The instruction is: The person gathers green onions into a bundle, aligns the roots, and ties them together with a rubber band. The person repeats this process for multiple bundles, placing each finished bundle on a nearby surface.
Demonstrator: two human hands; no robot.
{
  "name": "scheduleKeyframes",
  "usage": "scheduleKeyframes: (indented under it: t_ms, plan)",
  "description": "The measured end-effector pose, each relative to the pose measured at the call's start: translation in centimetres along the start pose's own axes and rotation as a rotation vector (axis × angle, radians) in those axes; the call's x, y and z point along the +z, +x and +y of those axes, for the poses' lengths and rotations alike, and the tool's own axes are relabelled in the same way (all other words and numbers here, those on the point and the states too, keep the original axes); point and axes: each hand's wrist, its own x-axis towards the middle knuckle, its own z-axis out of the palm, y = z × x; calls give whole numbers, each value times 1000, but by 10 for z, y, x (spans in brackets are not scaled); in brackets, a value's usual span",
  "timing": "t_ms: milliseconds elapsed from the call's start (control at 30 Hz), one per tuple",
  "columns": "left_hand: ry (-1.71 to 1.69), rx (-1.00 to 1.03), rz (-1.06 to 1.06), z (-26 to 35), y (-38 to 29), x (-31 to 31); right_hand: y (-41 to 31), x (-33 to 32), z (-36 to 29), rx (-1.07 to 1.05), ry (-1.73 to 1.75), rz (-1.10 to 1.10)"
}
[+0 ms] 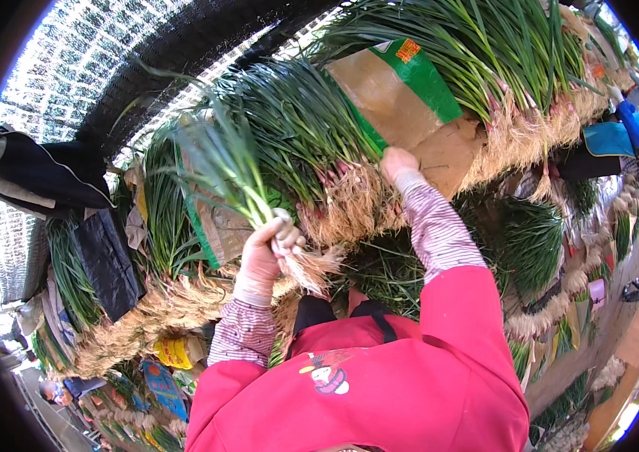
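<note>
A bunch of green onion plants [263, 206] with pale stems and tan roots is gripped in my gloved left hand [274, 243], its leaves blurred and pointing up and to the left. My right hand [400, 164] touches the lower left edge of a green and tan printed sack [404, 96]; how its fingers close is hard to see. Between my hands lies a pile of similar plants [308, 130], with reddish stems and bushy roots [353, 203] towards me. Another green-edged sack [220, 226] lies behind the held bunch, partly hidden.
A larger heap of the plants [500, 56] lies at the upper right, and more [170, 209] lie to the left beside a black sheet [106, 263]. Loose greens [393, 277] are below the pile. Other people are at the far right [633, 130] and lower left [71, 389].
</note>
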Motion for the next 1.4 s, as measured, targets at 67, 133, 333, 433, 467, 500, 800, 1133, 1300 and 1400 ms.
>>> scheduleKeyframes:
  t_ms: [67, 133, 333, 433, 467, 500, 800, 1133, 1300, 1400]
  plan:
    - [-44, -67, -25, -12, 1, 0, -16, -18, -16, -112, 64, 0]
    - [-6, -72, 99, -27, 6, 5, -58, -18, -31, -173, 72, 105]
    - [15, -176, 194, -62, 31, 13, -173, 36, -18, -469, -92, 131]
    - [-80, 19, 160, -46, 16, 2, -175, 38, 32, -184, -243, -76]
    - [-133, -31, 109, -39, 8, -2, -171, 37, 43, -91, 414, -171]
    - [-207, -42, 27, -35, -1, -5, -165, 37, 47, 147, 978, -271]
    - [-221, -56, -11, -63, -16, -10, -134, 62, -93, -48, 1950, -599]
    - [522, 5, 355, -89, -31, -17, -122, 44, -74, -181, 561, -275]
    - [680, -74, 482, -92, -25, -15, -120, 67, -90, -572, -8, -25]
    - [410, -65, 447, -85, -22, -7, -125, 84, -78, -624, 91, 172]
